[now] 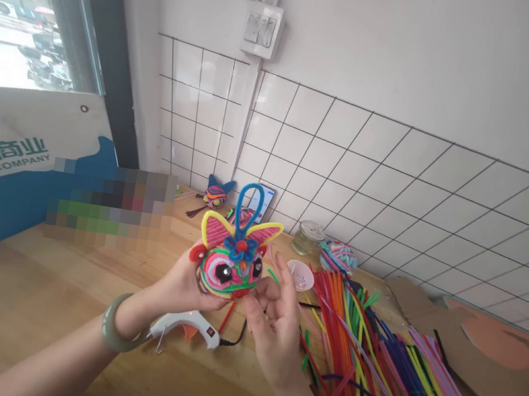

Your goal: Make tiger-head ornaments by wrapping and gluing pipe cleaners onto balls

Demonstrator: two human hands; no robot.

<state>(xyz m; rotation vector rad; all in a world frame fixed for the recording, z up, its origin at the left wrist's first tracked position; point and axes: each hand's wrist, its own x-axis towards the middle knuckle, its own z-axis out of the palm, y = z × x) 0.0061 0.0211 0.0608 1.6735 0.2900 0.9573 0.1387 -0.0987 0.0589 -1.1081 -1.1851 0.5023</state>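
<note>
Above the middle of the wooden surface, a bright animal-head ornament made of fuzzy stems is held up, its big eyes turned toward the wearer and its blue hanging loop pointing upward. The left hand cups it from the left and below, fingers mostly hidden behind; this grip probably carries the weight while leaving the front uncovered. The right hand is half curled, its thumb by the red mouth at the lower right and its forefinger raised; whether it pinches the ornament or merely steadies it, I cannot tell.

Under the hands lies a white glue gun, its tip end by the left wrist and its cord running right, seemingly laid there to be within easy reach. To the right of the hands, long craft stems lie in bundles grouped largely by colour, perhaps so that one shade can be picked out quickly; they spread toward the brown cardboard on the far right.

Beyond the right hand, a small pink dish contains tiny clear pieces, likely to stop them scattering. A glass jar and a striped fuzzy piece stand past it. Near the wall, a lit phone leans back, apparently so its screen can be seen, with a blue-eared ornament to its left.
</note>
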